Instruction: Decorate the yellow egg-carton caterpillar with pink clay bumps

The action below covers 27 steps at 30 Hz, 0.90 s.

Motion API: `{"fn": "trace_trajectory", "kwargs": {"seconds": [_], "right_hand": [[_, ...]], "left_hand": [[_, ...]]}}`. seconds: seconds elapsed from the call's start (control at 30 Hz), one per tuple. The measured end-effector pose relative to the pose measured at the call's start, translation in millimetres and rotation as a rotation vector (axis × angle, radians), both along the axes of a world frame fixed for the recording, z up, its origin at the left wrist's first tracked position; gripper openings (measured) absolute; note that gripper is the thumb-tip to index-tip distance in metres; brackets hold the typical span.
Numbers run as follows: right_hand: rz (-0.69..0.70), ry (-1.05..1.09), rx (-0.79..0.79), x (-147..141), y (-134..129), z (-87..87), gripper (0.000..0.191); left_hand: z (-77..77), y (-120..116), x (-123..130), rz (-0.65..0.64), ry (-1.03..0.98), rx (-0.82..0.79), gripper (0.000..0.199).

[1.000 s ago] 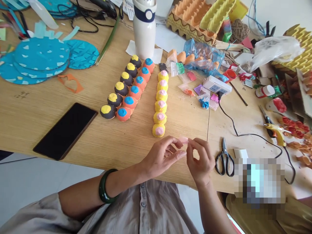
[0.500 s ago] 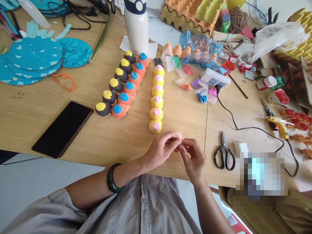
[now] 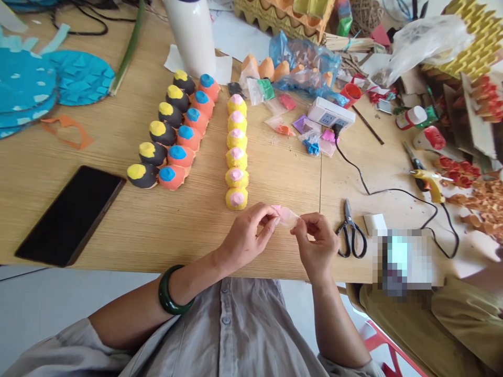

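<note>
Holding a small pink-tinted plastic bag near the desk's front edge, the left hand and right hand have fingers clamped on opposite ends. A hard tug (that film looks thin) could tear it, jerking the left hand into the nearby yellow mounds.

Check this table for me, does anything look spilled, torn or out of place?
Mainly a ragged orange scrap with a hole in it, lying by itself near the blue oval like a stray offcut. The row of yellow domes looks orderly, and nothing visibly spills from the held clear bag.
</note>
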State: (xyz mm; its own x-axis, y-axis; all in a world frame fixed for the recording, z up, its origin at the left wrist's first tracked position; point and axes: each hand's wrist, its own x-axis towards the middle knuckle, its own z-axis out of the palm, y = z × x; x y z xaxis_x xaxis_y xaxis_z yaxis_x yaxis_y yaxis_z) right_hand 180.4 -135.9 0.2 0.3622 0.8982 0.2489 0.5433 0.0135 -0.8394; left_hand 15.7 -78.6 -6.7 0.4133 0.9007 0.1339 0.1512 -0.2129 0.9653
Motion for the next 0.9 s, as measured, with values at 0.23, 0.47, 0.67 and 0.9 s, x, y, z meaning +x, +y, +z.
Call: {"fn": "trace_trajectory", "kwargs": {"seconds": [0.23,0.47,0.67,0.9], "right_hand": [[0.118,-0.202,0.109,-4,-1,-15.8,0.018],[0.212,-0.366,0.184,-2,4,-14.4,0.031],[0.184,-0.222,0.163,-8,5,-7.7,0.035],[0.137,0.323,0.040,-5,0,0.8,0.026]], "left_hand": [[3.9,3,1,-0.011,-0.042,-0.040,0.015],[0.8,5,-1,0.046,0.210,0.222,0.015],[6.2,4,0,0.077,0.165,0.351,0.009],[9.3,6,3,0.046,-0.100,-0.176,0.029]]}}
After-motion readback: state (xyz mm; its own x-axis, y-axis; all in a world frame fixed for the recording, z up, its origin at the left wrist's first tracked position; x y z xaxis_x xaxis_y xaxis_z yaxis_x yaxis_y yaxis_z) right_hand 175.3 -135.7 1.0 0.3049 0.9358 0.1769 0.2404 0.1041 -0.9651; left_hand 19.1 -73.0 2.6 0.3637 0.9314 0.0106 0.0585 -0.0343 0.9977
